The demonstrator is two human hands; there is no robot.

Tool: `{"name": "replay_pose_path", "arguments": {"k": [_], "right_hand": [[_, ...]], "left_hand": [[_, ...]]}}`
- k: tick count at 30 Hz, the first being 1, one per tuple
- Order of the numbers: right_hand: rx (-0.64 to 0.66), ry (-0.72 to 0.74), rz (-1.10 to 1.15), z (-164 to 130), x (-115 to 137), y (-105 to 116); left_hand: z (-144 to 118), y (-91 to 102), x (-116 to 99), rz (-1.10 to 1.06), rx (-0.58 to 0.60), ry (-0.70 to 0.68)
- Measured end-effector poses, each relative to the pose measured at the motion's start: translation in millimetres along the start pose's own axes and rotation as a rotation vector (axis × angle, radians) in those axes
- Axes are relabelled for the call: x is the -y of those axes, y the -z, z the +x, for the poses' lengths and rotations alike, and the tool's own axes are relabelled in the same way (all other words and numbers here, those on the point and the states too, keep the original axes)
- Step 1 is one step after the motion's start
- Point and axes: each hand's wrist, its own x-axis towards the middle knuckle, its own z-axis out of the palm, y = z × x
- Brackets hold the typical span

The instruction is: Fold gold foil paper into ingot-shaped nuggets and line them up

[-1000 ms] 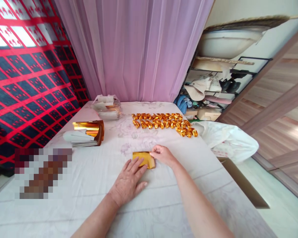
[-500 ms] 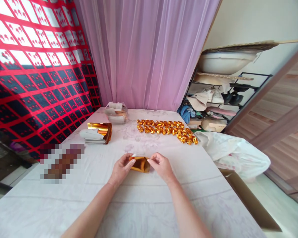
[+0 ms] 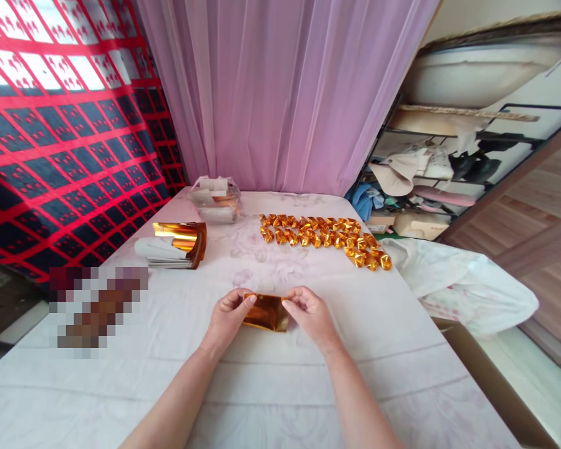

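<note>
"So, where's the gold paper (image 3: 265, 313)?"

"Over the white cloth (image 3: 271, 380), between two hands. The left hand (image 3: 228, 313) pinches its far left corner, the right hand (image 3: 310, 310) its far right one."

"Is it heavy?"

"Light, I think, slippery and easily creased. Hold its edges gently."

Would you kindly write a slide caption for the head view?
Left hand and right hand pinch a gold sheet, with rows of gold foil pieces beyond.
</note>
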Motion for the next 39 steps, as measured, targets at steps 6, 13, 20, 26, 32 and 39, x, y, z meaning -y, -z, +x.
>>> {"name": "replay_pose_path", "arguments": {"k": [6, 13, 20, 26, 32, 39], "right_hand": [[0.058, -0.132, 0.113, 16, -3, -2], [0.029, -0.139, 0.12, 18, -14, 1], [0.049, -0.165, 0.112, 16, 3, 2], [0.032, -0.145, 0.082, 12, -1, 0], [0.055, -0.122, 0.027, 10, 1, 0], [0.045, -0.071, 0.018, 8, 3, 0]], "left_hand": [[6, -4.1, 1, -0.01, -0.087, -0.024], [8, -0.9, 9, 0.026, -0.139, -0.016], [3, 1.6, 10, 0.093, -0.164, -0.023], [0, 1.1, 8, 0.186, -0.17, -0.027], [-1, 0.8, 5, 0.189, -0.184, -0.049], [-1, -0.3, 5, 0.198, -0.172, -0.07]]}}
